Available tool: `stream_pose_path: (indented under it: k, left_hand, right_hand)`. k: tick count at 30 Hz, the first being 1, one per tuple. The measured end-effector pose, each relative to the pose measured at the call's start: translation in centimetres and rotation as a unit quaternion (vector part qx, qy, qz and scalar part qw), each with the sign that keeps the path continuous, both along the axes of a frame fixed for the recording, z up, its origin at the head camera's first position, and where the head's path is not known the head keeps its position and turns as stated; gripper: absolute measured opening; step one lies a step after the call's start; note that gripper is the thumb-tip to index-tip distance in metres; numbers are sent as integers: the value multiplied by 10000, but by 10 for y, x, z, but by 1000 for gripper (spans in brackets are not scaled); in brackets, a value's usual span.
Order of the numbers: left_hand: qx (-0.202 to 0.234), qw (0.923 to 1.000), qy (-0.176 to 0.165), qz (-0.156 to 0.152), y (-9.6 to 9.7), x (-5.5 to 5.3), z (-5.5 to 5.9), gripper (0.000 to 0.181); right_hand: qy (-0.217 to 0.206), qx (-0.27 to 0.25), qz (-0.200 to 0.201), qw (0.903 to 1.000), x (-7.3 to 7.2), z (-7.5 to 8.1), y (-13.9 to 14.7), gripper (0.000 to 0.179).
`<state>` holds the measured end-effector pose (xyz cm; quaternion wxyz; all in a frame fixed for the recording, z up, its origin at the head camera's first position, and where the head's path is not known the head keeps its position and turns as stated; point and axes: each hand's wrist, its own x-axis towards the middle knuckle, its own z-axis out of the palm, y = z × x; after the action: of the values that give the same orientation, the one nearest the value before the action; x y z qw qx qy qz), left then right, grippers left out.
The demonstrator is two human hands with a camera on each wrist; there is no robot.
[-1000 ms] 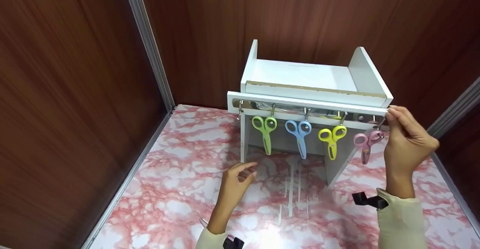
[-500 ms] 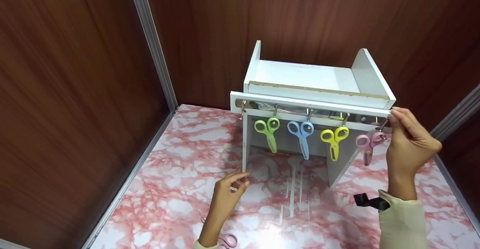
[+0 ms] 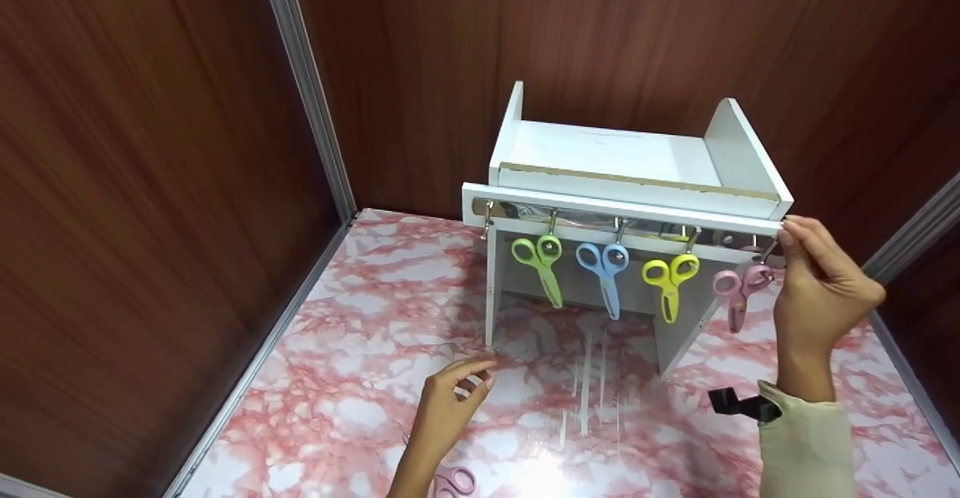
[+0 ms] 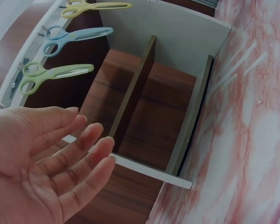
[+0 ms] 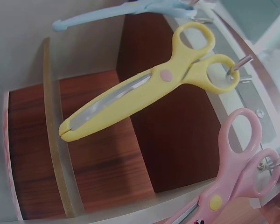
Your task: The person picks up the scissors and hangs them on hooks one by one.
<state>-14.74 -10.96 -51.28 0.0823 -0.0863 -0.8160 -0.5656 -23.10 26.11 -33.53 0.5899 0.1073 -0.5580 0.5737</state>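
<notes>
A white hook rail (image 3: pixel 622 204) runs across the front of a small white shelf (image 3: pixel 615 149). From its hooks hang green scissors (image 3: pixel 552 284), blue scissors (image 3: pixel 610 294), yellow scissors (image 3: pixel 669 299) and pink scissors (image 3: pixel 738 303). My right hand (image 3: pixel 825 292) pinches the rail's right end, close beside the pink pair. My left hand (image 3: pixel 450 400), holding nothing, is in front of the shelf's left leg with its fingers loosely bent. In the left wrist view its palm shows below the green scissors. Other pink scissors (image 3: pixel 472 479) lie on the table, partly hidden by my left forearm.
A bare hook (image 3: pixel 487 220) sits at the rail's left end. The marbled pink table (image 3: pixel 337 378) is bounded by brown wood-grain panels (image 3: pixel 150 183) at the left, back and right. Pale streaks (image 3: pixel 585 393) mark the table before the shelf.
My left hand has drawn back from the shelf toward me, bringing the pink scissors on the table into view. The green scissors have swung on their hook. My right hand keeps its place.
</notes>
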Motion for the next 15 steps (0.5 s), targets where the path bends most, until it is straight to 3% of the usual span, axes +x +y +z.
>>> stream_pose_path:
  k: [6, 15]
  left_hand:
    - [-38, 9999, -133, -35, -5, 7, -4, 26]
    - [-108, 9999, -28, 74, -6, 13, -8, 22]
  right_hand:
    - [68, -98, 108, 9999, -1, 0, 0, 11]
    - [56, -68, 83, 9999, -1, 0, 0, 11]
